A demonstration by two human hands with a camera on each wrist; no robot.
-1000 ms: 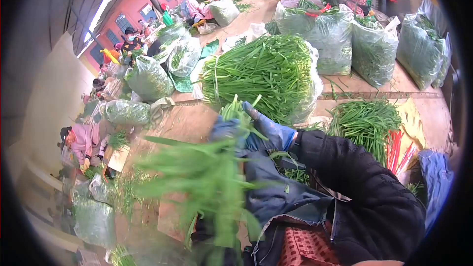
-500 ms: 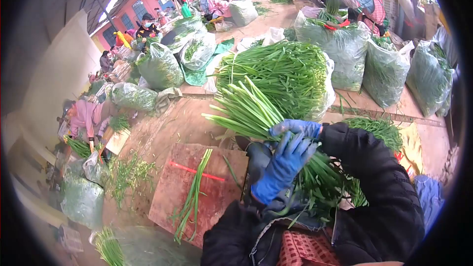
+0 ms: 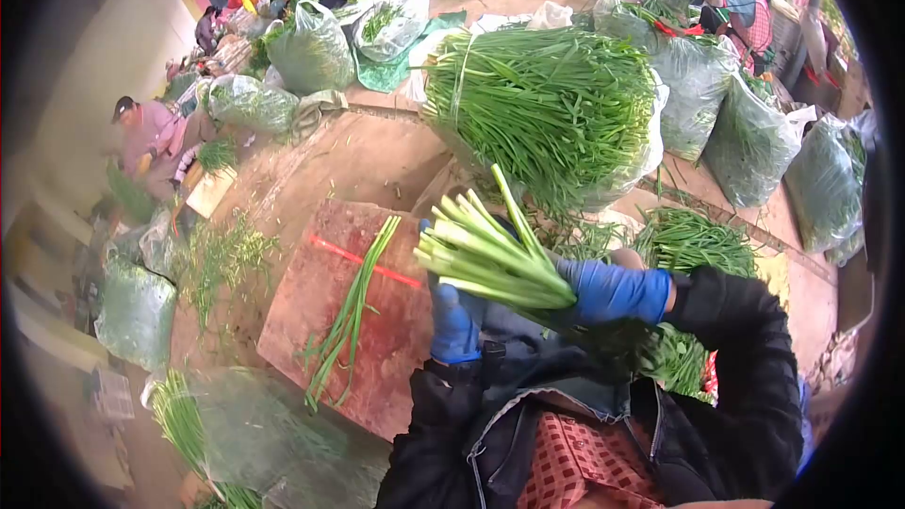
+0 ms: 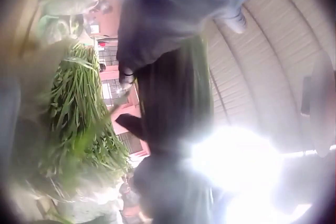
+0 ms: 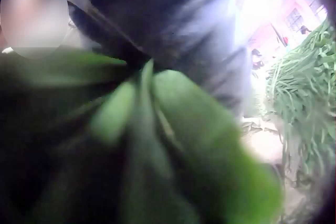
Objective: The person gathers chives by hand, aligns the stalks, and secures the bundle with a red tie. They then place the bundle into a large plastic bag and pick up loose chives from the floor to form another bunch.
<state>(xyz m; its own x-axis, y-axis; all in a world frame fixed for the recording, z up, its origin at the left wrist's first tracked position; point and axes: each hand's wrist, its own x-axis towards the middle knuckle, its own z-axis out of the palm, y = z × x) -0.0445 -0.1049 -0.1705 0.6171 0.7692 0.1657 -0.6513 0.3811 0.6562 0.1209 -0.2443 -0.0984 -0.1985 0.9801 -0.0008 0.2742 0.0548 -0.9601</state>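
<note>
Chive bundle (image 3: 490,259) in right hand (image 3: 613,290); loose stalks (image 3: 347,316) on board (image 3: 396,344) beside.

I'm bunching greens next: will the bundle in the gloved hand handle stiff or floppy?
The bundle juts its pale stem ends straight past the right hand unsupported, so it is probably fairly stiff there. The leafy end sags below the forearm, likely floppy.

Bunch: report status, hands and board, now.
Right hand grips bunch mid-stalk. Left hand below it, grip unclear. Loose stalks and red band lie on board.
</note>
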